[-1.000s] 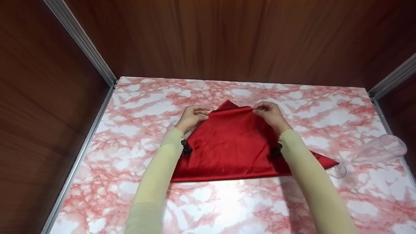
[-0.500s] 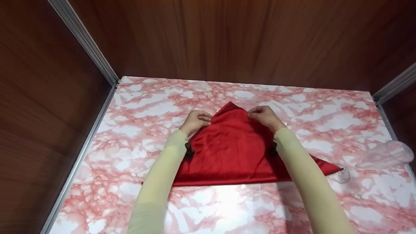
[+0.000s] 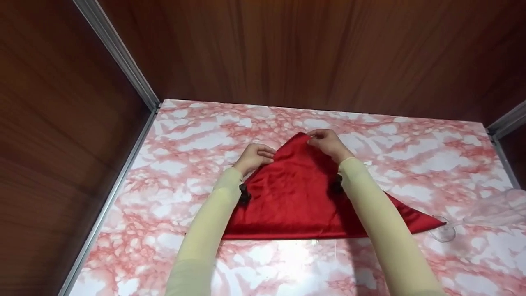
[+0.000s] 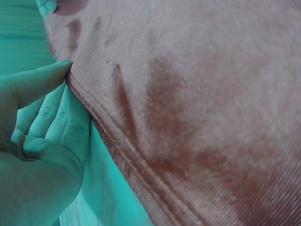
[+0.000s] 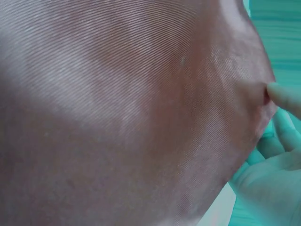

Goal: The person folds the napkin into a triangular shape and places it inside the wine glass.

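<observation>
"What surrounded the work?"

"Dark wood-grain panels stood at the far side and on the left, with a grey metal strip down the left corner. The tabletop was marbled red and white, and light glared off its near middle."

"Where was the cloth?"

"The red cloth lay around the middle of the tabletop as a triangle, its peak at the far side and a long straight edge at the near side. It shone like satin and had soft creases."

"And the fingers of the left hand?"

"Nearly together, with only fabric between: it pinched the slanting left edge, thumb on top, fingers underneath. A stitched hem ran along there."

"The right hand?"

"Also pinched, thumb above and fingers below, on the right edge just beside the peak, so it sat farther off than the left one. How high either lifted the fabric, I couldn't tell."

"What else was there?"

"Pale yellow sleeves on both arms. A clear glass lay on its side at the right; the right tip overlapped its round foot, though I couldn't tell whether they touched."
</observation>
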The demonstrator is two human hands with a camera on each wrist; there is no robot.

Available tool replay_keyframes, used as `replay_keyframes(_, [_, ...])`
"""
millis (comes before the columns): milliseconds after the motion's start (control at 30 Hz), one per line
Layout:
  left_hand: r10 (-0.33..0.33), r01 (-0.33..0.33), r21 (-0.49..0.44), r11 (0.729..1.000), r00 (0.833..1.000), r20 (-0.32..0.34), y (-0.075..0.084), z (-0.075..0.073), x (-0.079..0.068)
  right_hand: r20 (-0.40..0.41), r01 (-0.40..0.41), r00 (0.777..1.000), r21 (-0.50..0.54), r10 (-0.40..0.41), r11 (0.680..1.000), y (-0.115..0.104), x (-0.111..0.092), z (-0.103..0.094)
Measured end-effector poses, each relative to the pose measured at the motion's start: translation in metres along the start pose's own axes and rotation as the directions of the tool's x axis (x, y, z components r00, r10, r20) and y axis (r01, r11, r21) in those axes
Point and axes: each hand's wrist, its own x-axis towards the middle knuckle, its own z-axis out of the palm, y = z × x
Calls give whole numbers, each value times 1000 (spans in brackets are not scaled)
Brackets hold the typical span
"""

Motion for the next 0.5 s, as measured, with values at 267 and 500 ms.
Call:
replay_keyframes(267, [21,-20,-64,998,1000,17,3,-1,-1,17,-45,999,99,43,994,-4,-2,-7])
replay_keyframes(500, [-33,35,-88,995,999,23,4,-4,1,33,-58,998,144,54,988,-5,-2,-8])
